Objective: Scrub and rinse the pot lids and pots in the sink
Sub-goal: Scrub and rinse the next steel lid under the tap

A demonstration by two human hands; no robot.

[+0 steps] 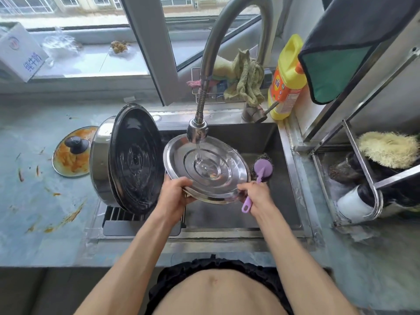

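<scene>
A round steel pot lid (218, 178) is held tilted over the sink (268, 137), inner side up, with water from the tap (197, 131) running into its centre. My left hand (176, 193) grips its near left rim. My right hand (258, 196) holds the near right rim and also grips the handle of a purple scrubbing brush (261, 171), whose wire head sticks out behind the lid. A steel pot (101, 160) lies on its side at the sink's left edge with a dark lid (136, 164) leaning against it.
A glass lid (72, 153) smeared with orange sauce lies on the stained counter at left. A yellow detergent bottle (287, 78) and rags (245, 78) stand behind the sink. A metal rack (354, 178) with brushes is at right.
</scene>
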